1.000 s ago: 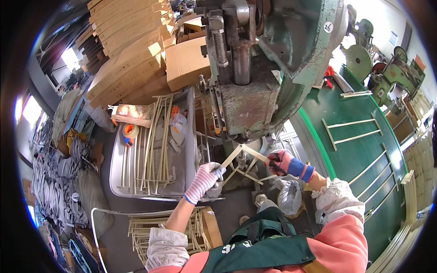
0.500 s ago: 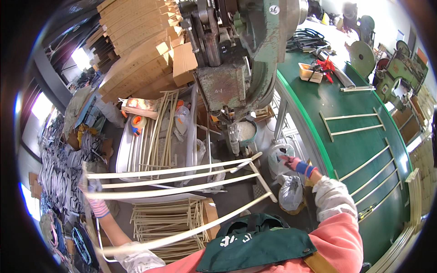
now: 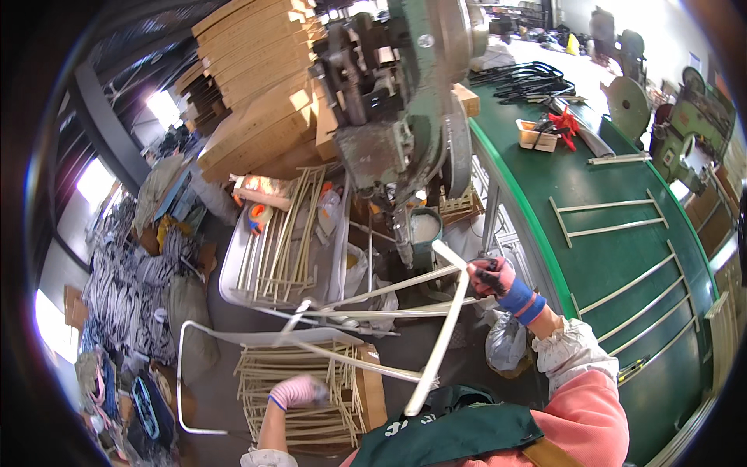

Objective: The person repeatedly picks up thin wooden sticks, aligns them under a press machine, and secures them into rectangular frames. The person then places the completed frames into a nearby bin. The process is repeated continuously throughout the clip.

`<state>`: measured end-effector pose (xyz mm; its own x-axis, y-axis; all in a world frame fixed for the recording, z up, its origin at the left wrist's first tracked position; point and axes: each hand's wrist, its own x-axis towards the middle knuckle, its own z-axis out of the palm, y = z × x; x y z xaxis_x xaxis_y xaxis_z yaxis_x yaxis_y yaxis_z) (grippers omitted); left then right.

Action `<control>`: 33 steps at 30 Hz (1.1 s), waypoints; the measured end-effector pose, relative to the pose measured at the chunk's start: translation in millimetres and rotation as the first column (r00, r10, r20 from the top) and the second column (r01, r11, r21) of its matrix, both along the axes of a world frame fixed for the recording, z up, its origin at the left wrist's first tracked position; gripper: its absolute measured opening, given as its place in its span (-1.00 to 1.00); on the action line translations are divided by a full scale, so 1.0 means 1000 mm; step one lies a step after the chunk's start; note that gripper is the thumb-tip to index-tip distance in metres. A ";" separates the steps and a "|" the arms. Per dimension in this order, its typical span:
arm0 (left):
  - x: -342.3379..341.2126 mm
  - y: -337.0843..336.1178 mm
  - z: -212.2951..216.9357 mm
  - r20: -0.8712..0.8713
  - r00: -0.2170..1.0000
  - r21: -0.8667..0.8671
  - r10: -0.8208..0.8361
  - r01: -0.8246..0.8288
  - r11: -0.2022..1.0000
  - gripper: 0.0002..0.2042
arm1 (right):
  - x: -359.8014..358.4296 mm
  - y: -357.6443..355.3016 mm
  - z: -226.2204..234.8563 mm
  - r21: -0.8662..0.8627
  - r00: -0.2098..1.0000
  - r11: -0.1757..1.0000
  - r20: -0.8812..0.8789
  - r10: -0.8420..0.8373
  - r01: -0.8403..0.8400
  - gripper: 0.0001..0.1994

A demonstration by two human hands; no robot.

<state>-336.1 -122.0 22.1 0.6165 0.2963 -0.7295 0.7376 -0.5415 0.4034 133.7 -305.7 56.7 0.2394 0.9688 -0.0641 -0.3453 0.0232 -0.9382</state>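
Observation:
My right hand (image 3: pixel 494 278), in a dark-fingered glove with a blue cuff, is closed on a cream ladder-like tube frame (image 3: pixel 442 342) near a joint. The frame hangs tilted in front of my body, its long bars running off to the left and blurred at the far end. My left hand (image 3: pixel 302 391), in a striped pink and grey glove, hovers over or touches a pile of cream tubes (image 3: pixel 261 381). Motion smears its fingers, so their grip is unclear. The tubes lie in an open cardboard box (image 3: pixel 372 389).
A green press machine (image 3: pixel 381 156) stands ahead, a bowl of pale material (image 3: pixel 425 227) beside it. On the left, a white tub (image 3: pixel 229 272) holds longer tubes. The green table (image 3: pixel 599 276) on the right carries finished-looking frames. A bent white rod (image 3: pixel 182 373) stands at left.
My left hand has released the frame and moved right to the tube pile. My right hand, empty before, now grips the frame, which has turned and swung rightward. The view has shifted slightly.

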 end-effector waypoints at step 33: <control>0.348 0.104 -0.035 0.336 0.064 -0.827 0.940 -0.458 0.327 -0.80 | -0.021 0.153 -0.027 -0.298 0.983 0.954 -0.166 -0.080 0.027 -0.62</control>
